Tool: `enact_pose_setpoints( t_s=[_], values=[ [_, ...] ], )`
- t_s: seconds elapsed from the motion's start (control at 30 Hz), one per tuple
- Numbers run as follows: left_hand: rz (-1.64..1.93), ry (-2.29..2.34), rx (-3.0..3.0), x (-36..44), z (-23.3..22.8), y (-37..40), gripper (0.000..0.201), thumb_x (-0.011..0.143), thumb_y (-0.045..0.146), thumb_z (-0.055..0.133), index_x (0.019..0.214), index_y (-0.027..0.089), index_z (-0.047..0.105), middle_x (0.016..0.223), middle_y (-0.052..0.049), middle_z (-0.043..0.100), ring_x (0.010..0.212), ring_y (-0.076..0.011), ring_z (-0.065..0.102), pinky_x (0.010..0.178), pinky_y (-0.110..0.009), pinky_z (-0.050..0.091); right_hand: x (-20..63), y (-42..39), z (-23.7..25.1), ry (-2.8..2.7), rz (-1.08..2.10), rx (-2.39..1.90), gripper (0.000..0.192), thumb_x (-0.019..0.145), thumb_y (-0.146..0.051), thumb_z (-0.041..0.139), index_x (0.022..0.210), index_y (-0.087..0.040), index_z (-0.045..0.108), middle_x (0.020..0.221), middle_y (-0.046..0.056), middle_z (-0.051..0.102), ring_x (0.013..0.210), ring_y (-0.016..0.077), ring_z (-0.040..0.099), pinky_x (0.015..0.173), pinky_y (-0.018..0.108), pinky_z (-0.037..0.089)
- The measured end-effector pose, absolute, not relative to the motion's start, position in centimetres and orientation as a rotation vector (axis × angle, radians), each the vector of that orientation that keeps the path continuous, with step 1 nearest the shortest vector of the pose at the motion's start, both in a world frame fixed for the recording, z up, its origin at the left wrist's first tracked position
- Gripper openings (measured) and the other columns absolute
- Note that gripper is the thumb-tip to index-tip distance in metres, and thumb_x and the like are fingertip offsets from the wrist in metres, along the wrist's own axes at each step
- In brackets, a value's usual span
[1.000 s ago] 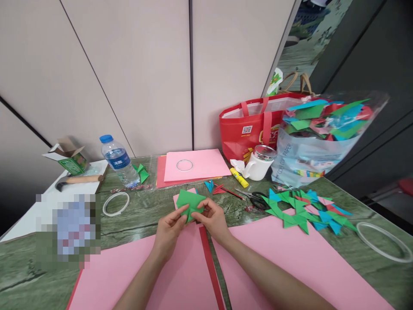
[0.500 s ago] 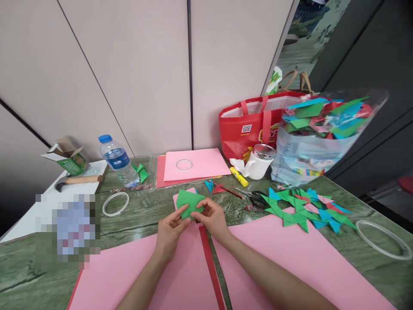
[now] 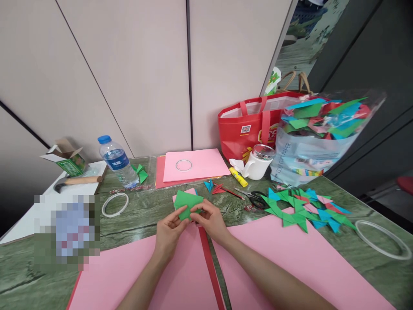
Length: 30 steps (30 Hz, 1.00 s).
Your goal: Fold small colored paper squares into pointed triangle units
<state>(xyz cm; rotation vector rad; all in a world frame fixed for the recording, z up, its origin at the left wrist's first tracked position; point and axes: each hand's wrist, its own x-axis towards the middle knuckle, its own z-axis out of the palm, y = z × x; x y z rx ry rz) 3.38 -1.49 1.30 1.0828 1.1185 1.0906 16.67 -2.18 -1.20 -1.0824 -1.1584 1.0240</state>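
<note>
Between my two hands is a folded piece of green paper (image 3: 187,201), raised a little over the table. My left hand (image 3: 170,228) pinches its lower left edge between thumb and fingers. On the other side, my right hand (image 3: 211,218) closes thumb and fingertips on its lower right edge. Behind the green piece, a bit of pink paper (image 3: 175,197) peeks out at the top. Large pink sheets (image 3: 180,267) lie under my wrists, with a red strip (image 3: 209,267) showing along one edge. Small blue (image 3: 209,186) and red (image 3: 218,189) folded pieces sit just beyond my right hand.
Scissors (image 3: 254,199), a pencil (image 3: 234,192) and a yellow glue stick (image 3: 238,177) lie right of centre. Linked paper stars (image 3: 297,211) and a white ring (image 3: 383,239) are farther right. A bottle (image 3: 118,161), mug (image 3: 259,163), red bag (image 3: 235,137) and plastic bag (image 3: 309,155) stand behind.
My right fingers have shifted slightly left and down along the edge of the green paper. My left hand keeps its pinch almost unmoved.
</note>
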Motion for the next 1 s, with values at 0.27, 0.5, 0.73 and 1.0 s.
enact_pose_setpoints(
  t_s=[0.27,0.5,0.73,1.0],
  values=[
    [1.067,1.126,1.164,3.2,1.2,-1.4,0.044,0.056,0.023,0.071,0.098,0.014,0.065,0.052,0.003,0.053,0.053,-0.0109,0.05,0.05,-0.021,0.042,16.4,-2.3,-1.5,-1.167,1.042,-1.054,0.026,0.061,-0.013,0.06,0.084,-0.021,0.05,0.071,-0.002,0.05,0.058,0.0107,0.05,0.051,0.021,0.046],
    [1.024,1.079,1.14,2.9,1.9,-1.3,0.044,0.056,0.024,0.071,0.098,0.014,0.065,0.072,-0.004,0.069,0.07,-0.0178,0.062,0.068,-0.027,0.049,16.5,-2.0,-1.5,-1.038,1.172,-0.956,0.024,0.061,-0.014,0.058,0.08,-0.021,0.045,0.067,-0.004,0.049,0.059,0.011,0.054,0.052,0.021,0.048],
    [0.985,1.054,1.098,2.2,2.2,-0.7,0.048,0.054,0.022,0.073,0.1,0.012,0.063,0.072,-0.004,0.07,0.071,-0.0186,0.064,0.073,-0.031,0.049,16.5,-1.8,-1.6,-0.955,1.229,-0.871,0.023,0.061,-0.013,0.057,0.078,-0.021,0.044,0.062,-0.006,0.049,0.055,0.0097,0.053,0.055,0.025,0.051],
    [0.859,1.074,1.176,1.4,3.1,-0.2,0.04,0.053,0.017,0.07,0.092,0.012,0.066,0.079,-0.006,0.07,0.073,-0.0187,0.063,0.07,-0.029,0.049,17.2,-1.5,-1.6,-1.045,1.057,-0.998,0.01,0.065,-0.014,0.047,0.071,-0.018,0.053,0.074,0.0,0.057,0.069,0.0133,0.055,0.061,0.024,0.047]
  ],
)
